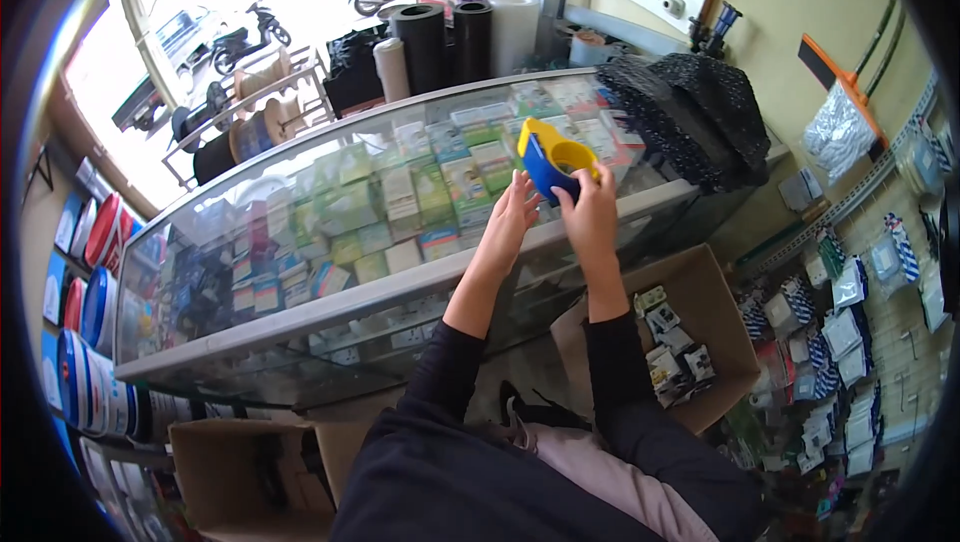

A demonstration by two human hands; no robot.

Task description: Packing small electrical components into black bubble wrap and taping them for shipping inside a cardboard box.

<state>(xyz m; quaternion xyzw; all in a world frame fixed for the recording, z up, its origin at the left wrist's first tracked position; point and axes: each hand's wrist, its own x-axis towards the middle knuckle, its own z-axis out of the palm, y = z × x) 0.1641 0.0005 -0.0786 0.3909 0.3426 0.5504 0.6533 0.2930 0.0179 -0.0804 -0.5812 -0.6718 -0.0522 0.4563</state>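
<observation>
A blue and yellow tape dispenser (545, 159) is held up over the glass display counter (315, 321), near its right end. My right hand (590, 216) grips the dispenser's rounded end, thumb on the blue side and fingers at the yellow rim. Just left of it is my left hand (511, 216), palm turned toward the dispenser and fingers extended. Whether its fingertips touch the dispenser's blue edge is hard to tell. Under the glass lie many small boxed goods (435, 197), mostly green and white.
Black bubble wrap (686, 118) covers the counter's right end. Beside my right forearm stands an open cardboard box (712, 317) holding small packages; another cardboard box (240, 474) is at lower left. Rolls of sheeting (416, 51) rise behind the counter. Packaged goods (847, 339) hang at right.
</observation>
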